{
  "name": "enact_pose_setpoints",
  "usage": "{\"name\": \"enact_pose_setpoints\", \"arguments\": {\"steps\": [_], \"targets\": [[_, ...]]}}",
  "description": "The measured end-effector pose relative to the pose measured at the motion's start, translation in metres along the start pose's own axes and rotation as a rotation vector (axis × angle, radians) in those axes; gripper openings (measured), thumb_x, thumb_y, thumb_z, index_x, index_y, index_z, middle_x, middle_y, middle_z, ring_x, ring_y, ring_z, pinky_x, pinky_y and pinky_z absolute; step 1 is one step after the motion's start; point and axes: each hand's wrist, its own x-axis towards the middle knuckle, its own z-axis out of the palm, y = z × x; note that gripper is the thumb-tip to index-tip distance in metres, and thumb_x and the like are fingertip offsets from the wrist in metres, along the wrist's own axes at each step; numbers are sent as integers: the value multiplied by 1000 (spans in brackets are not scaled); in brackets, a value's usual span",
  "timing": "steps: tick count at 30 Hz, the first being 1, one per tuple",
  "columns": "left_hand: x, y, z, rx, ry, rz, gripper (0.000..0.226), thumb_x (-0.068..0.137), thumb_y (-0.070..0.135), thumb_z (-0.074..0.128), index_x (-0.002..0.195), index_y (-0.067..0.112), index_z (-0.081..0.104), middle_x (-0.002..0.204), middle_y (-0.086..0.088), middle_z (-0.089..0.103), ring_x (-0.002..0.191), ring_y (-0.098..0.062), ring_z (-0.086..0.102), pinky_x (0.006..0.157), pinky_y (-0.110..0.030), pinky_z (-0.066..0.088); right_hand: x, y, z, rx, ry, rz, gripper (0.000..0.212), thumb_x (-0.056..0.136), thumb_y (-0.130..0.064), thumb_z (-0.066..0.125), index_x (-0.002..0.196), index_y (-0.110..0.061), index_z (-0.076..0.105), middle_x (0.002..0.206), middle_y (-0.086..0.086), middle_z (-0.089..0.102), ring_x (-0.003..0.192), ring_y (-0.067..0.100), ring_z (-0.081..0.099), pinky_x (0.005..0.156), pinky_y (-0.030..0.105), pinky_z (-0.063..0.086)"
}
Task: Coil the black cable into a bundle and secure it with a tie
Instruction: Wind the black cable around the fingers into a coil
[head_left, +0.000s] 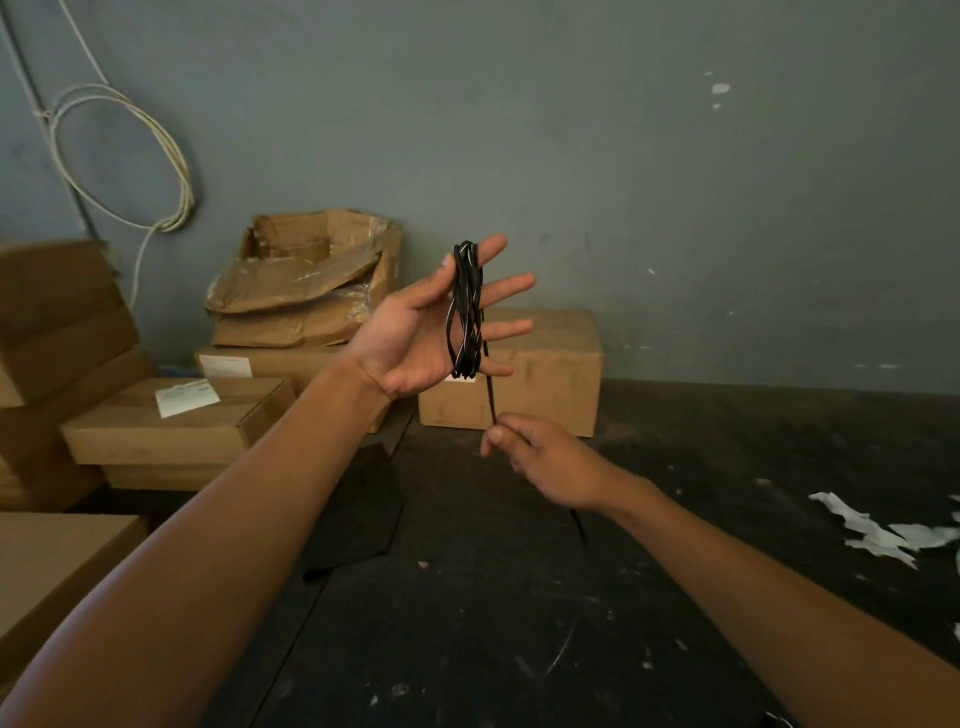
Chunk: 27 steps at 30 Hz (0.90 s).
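Up in front of the grey wall (675, 182), the left hand (415, 343) is held open, fingers spread, with the cable (466, 312) looped round them in a long coil that stands nearly upright. That hand's grip is apart; the coil hangs on the fingers rather than being squeezed. From the coil's foot a loose tail drops straight down to the right hand (545, 462), just below, whose thumb and forefinger are pinched on it. So the free end lies under the coil, along the same axis, and I judge the next wrap must carry it up and over the fingers. No tie shows that I can see. Cardboard boxes (519, 374) sit behind, well apart; torn paper (878, 535) lies on the dark bench (727, 571). Nothing blocks the way.
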Motion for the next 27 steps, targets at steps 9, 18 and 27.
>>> {"name": "enact_pose_setpoints", "arguments": {"steps": [9,18,27], "targets": [[7,-28,-21,-85,229,-17,43,101,44,26,139,37,45,151,-8,44,134,-46,41,103,-78,21,-12,-31,12,-148,-122,-58,35,105,-37,36,99,-17,64,78,-6,57,69,5,54,64,26,44],[9,-37,-14,-118,303,-25,41,102,44,24,137,38,45,151,-2,43,136,-46,37,105,-77,18,-12,-30,4,-258,-182,-10,33,104,-38,38,85,-24,61,74,-9,57,66,3,55,62,25,40],[-12,-82,-17,106,86,-343,41,96,42,43,134,34,54,139,-2,57,127,-30,52,110,-69,22,-6,-65,-83,-337,-65,-57,23,91,-34,67,69,-27,63,59,-12,57,50,1,46,53,22,34]]}}
